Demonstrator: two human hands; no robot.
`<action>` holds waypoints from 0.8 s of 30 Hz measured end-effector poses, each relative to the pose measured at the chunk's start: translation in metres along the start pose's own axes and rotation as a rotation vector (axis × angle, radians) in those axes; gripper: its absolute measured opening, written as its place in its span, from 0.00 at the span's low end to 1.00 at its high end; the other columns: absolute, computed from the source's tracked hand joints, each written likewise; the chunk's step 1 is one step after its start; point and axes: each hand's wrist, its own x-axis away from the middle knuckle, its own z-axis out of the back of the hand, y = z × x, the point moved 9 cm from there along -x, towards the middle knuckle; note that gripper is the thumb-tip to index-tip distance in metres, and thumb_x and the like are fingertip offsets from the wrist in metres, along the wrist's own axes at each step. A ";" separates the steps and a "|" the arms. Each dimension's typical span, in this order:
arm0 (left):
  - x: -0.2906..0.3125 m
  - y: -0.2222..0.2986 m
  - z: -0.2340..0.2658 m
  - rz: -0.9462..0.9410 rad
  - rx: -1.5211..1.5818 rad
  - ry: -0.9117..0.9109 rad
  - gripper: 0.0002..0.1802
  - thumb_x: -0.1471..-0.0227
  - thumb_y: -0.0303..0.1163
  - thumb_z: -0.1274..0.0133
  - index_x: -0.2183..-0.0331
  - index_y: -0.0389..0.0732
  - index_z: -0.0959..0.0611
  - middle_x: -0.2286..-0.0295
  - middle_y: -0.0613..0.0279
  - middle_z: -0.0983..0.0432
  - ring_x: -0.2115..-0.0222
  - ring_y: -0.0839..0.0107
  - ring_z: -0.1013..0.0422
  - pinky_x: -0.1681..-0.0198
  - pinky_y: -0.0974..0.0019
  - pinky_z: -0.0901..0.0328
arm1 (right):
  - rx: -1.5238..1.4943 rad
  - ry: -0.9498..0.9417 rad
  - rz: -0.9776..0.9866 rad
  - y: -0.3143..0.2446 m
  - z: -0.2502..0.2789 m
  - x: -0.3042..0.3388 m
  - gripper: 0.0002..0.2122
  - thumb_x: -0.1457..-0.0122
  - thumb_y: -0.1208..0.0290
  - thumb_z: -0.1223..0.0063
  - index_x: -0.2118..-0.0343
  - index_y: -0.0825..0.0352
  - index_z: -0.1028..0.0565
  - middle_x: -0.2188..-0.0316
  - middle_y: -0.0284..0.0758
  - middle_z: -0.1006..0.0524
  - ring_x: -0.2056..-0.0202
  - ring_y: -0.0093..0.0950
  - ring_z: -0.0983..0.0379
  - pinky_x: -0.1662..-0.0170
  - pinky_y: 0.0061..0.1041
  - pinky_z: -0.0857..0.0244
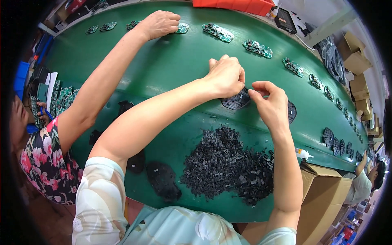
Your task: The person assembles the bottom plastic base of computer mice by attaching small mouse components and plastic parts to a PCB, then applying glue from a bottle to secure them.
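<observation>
On the green work surface in front of me lies an oval black plastic shell (pixel 237 101) with ribs inside. My left hand (pixel 223 76) is closed above its far left edge, fingers curled down; whatever is in them is hidden. Just right of the shell is my right hand (pixel 270 101), thumb and forefinger brought together in a pinch, with nothing I can make out between them. A second black shell (pixel 291 112) shows partly behind my right wrist. Nearer to me lie a heap of small dark plastic clips (pixel 210 163) and a pile of small black parts (pixel 255 175).
A co-worker's hand (pixel 160 24) from the left touches a green circuit board (pixel 182 28) in a row along the far side. Black shells (pixel 163 179) lie at the near left. A cardboard box (pixel 322 188) stands at the near right, by a white-tipped bottle (pixel 303 154).
</observation>
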 end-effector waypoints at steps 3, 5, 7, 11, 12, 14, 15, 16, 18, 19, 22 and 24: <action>-0.008 -0.009 -0.013 0.111 -0.019 -0.085 0.06 0.61 0.33 0.41 0.78 0.42 0.16 0.68 0.59 0.25 0.57 0.60 0.34 0.53 0.52 0.42 | 0.019 -0.083 -0.097 0.015 -0.012 -0.010 0.13 0.50 0.74 0.40 0.61 0.73 0.22 0.69 0.41 0.20 0.68 0.28 0.23 0.61 0.27 0.30; -0.010 -0.012 -0.014 0.157 -0.032 -0.064 0.05 0.62 0.33 0.40 0.81 0.42 0.16 0.67 0.59 0.26 0.57 0.59 0.33 0.53 0.52 0.42 | 0.015 -0.111 -0.123 0.022 -0.017 -0.012 0.12 0.50 0.75 0.41 0.62 0.73 0.22 0.70 0.41 0.20 0.68 0.29 0.23 0.60 0.28 0.30; -0.013 -0.011 -0.017 0.171 -0.040 -0.072 0.05 0.63 0.33 0.40 0.81 0.42 0.16 0.66 0.59 0.26 0.57 0.59 0.33 0.53 0.52 0.42 | 0.038 -0.102 -0.063 0.022 -0.016 -0.014 0.12 0.51 0.77 0.41 0.63 0.73 0.22 0.70 0.42 0.20 0.67 0.31 0.22 0.59 0.29 0.30; -0.011 -0.013 -0.014 0.178 -0.062 -0.017 0.05 0.64 0.33 0.40 0.80 0.43 0.15 0.64 0.59 0.26 0.58 0.59 0.33 0.53 0.52 0.41 | 0.064 -0.099 -0.054 0.021 -0.018 -0.015 0.11 0.52 0.78 0.41 0.64 0.72 0.22 0.69 0.43 0.20 0.66 0.33 0.22 0.59 0.30 0.30; -0.011 -0.015 -0.013 0.179 -0.064 -0.017 0.05 0.64 0.33 0.40 0.80 0.43 0.15 0.64 0.59 0.26 0.58 0.59 0.33 0.53 0.52 0.41 | 0.069 -0.103 -0.048 0.020 -0.018 -0.015 0.11 0.52 0.78 0.41 0.64 0.72 0.22 0.68 0.43 0.20 0.65 0.35 0.22 0.58 0.30 0.30; -0.013 -0.018 -0.017 0.185 0.057 -0.091 0.05 0.64 0.33 0.40 0.80 0.44 0.15 0.63 0.59 0.27 0.57 0.59 0.33 0.52 0.52 0.41 | 0.074 -0.107 -0.045 0.019 -0.019 -0.015 0.11 0.53 0.78 0.41 0.64 0.72 0.22 0.68 0.44 0.20 0.64 0.36 0.22 0.58 0.31 0.30; -0.013 -0.018 -0.017 0.184 0.057 -0.093 0.05 0.64 0.33 0.40 0.80 0.44 0.15 0.63 0.59 0.27 0.57 0.59 0.33 0.52 0.52 0.41 | 0.089 -0.108 -0.040 0.019 -0.019 -0.015 0.11 0.53 0.79 0.41 0.64 0.72 0.23 0.67 0.44 0.20 0.63 0.37 0.23 0.57 0.32 0.30; -0.014 -0.017 -0.018 0.173 0.052 -0.114 0.05 0.64 0.33 0.40 0.80 0.44 0.15 0.63 0.59 0.27 0.56 0.59 0.34 0.52 0.52 0.42 | 0.104 -0.110 -0.035 0.018 -0.020 -0.015 0.11 0.53 0.79 0.41 0.64 0.72 0.23 0.67 0.45 0.20 0.62 0.38 0.23 0.57 0.32 0.31; -0.014 -0.014 -0.022 0.161 0.048 -0.134 0.04 0.64 0.33 0.40 0.80 0.44 0.16 0.63 0.59 0.27 0.55 0.60 0.34 0.51 0.52 0.42 | 0.117 -0.112 -0.037 0.020 -0.019 -0.015 0.12 0.53 0.79 0.41 0.64 0.72 0.23 0.66 0.45 0.21 0.61 0.39 0.23 0.56 0.33 0.31; -0.014 -0.011 -0.023 0.146 0.004 -0.096 0.04 0.64 0.32 0.41 0.80 0.44 0.16 0.63 0.59 0.28 0.55 0.60 0.35 0.51 0.52 0.42 | 0.130 -0.116 -0.039 0.021 -0.019 -0.016 0.12 0.53 0.79 0.41 0.63 0.72 0.23 0.66 0.45 0.21 0.61 0.39 0.23 0.56 0.33 0.31; -0.009 -0.004 -0.022 0.125 -0.050 -0.026 0.04 0.64 0.31 0.42 0.82 0.42 0.17 0.64 0.59 0.28 0.55 0.60 0.35 0.52 0.52 0.43 | 0.104 -0.113 -0.033 0.023 -0.019 -0.015 0.12 0.53 0.79 0.41 0.64 0.72 0.23 0.65 0.45 0.21 0.61 0.39 0.23 0.56 0.34 0.31; -0.006 -0.001 -0.018 0.087 -0.071 0.085 0.03 0.63 0.30 0.42 0.82 0.41 0.18 0.63 0.58 0.29 0.56 0.60 0.35 0.52 0.53 0.44 | 0.099 -0.106 -0.029 0.024 -0.019 -0.015 0.11 0.53 0.79 0.41 0.64 0.72 0.23 0.66 0.45 0.21 0.61 0.39 0.23 0.56 0.34 0.31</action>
